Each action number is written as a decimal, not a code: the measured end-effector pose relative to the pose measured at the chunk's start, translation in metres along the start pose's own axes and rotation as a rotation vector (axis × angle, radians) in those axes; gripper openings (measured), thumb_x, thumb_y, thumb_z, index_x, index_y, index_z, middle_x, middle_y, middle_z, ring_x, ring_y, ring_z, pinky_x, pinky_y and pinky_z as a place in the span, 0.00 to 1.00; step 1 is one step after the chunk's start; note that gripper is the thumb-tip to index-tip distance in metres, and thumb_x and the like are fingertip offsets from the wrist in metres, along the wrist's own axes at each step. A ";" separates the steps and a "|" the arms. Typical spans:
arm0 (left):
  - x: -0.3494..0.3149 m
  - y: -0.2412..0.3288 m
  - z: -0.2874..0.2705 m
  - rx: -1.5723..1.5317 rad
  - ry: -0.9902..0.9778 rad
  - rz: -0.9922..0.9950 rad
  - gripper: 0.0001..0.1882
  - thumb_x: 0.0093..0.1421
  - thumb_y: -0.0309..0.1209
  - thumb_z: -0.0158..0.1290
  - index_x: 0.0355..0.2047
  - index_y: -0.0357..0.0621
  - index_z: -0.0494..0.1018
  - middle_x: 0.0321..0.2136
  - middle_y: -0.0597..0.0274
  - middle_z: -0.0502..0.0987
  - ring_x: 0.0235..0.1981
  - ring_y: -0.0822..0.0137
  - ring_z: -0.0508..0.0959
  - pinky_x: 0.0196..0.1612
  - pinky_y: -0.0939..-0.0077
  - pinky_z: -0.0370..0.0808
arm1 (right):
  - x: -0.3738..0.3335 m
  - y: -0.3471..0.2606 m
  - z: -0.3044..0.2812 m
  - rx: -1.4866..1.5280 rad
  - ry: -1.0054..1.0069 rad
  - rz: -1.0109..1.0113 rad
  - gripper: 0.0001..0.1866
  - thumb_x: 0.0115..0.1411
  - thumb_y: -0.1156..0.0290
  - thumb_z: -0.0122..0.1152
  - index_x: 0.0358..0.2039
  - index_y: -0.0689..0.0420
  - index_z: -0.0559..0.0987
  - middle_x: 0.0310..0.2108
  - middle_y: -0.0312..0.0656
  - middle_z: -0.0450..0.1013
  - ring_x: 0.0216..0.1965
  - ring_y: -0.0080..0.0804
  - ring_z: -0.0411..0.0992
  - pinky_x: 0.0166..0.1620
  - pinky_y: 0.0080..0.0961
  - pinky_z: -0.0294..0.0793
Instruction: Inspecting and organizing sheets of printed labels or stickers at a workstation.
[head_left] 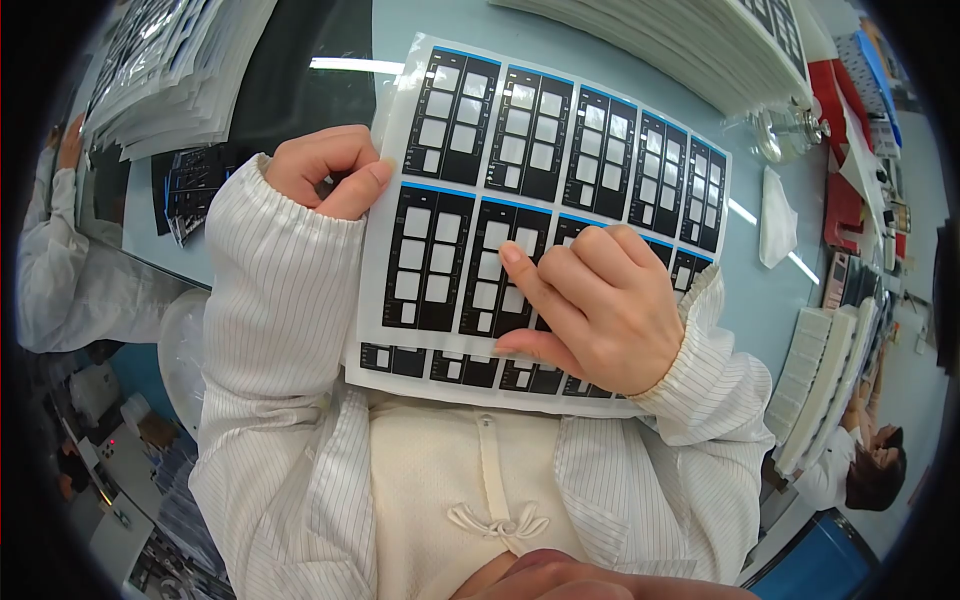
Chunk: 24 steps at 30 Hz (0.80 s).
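A white sheet of black panel stickers [375, 270] lies in front of me, with blue strips and pale windows on each sticker. Below its near edge, another sheet of the same kind [400, 380] shows. My left hand [328, 170] is closed at the top sheet's left edge, thumb and forefinger pinching it; the other fingers curl under. Over the lower row rests my right hand [605, 310], forefinger on a sticker and thumb apart near the lower edge. Its remaining fingers are bent, and it covers several stickers.
Stacks of sheets stand at the far left [185, 70] and far right [690, 45]. Loose black stickers [190, 190] lie beyond my left sleeve. On the right are a clear glass bottle [785, 130] and a crumpled white cloth [777, 218]. Co-workers are at both sides.
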<state>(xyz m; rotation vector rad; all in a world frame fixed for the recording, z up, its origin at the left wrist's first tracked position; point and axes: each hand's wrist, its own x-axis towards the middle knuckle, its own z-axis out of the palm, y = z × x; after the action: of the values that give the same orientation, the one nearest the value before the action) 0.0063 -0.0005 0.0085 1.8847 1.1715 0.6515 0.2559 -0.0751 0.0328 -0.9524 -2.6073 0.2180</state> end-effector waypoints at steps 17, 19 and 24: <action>0.002 0.010 -0.004 0.008 -0.046 -0.055 0.12 0.56 0.30 0.50 0.17 0.38 0.68 0.17 0.61 0.69 0.20 0.72 0.70 0.26 0.77 0.68 | -0.101 0.104 -0.040 0.279 0.502 1.037 0.09 0.54 0.69 0.59 0.33 0.60 0.77 0.22 0.30 0.68 0.20 0.15 0.59 0.23 0.13 0.57; 0.002 0.007 -0.003 0.002 -0.049 -0.044 0.12 0.56 0.30 0.50 0.17 0.38 0.68 0.16 0.62 0.69 0.19 0.72 0.70 0.25 0.77 0.68 | -0.106 0.112 -0.039 0.431 0.484 1.179 0.11 0.56 0.66 0.57 0.34 0.60 0.77 0.22 0.29 0.67 0.19 0.13 0.58 0.22 0.11 0.56; 0.001 0.002 -0.003 -0.029 -0.033 -0.066 0.13 0.56 0.31 0.51 0.17 0.39 0.68 0.16 0.63 0.68 0.19 0.73 0.69 0.24 0.77 0.67 | -0.100 0.104 -0.042 0.622 0.443 1.159 0.13 0.58 0.62 0.55 0.34 0.60 0.77 0.20 0.27 0.64 0.17 0.11 0.55 0.20 0.09 0.51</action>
<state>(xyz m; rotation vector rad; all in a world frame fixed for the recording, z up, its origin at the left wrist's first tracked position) 0.0057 0.0010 0.0115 1.8184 1.1916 0.5966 0.4047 -0.0593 0.0171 -1.8277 -1.2006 0.8926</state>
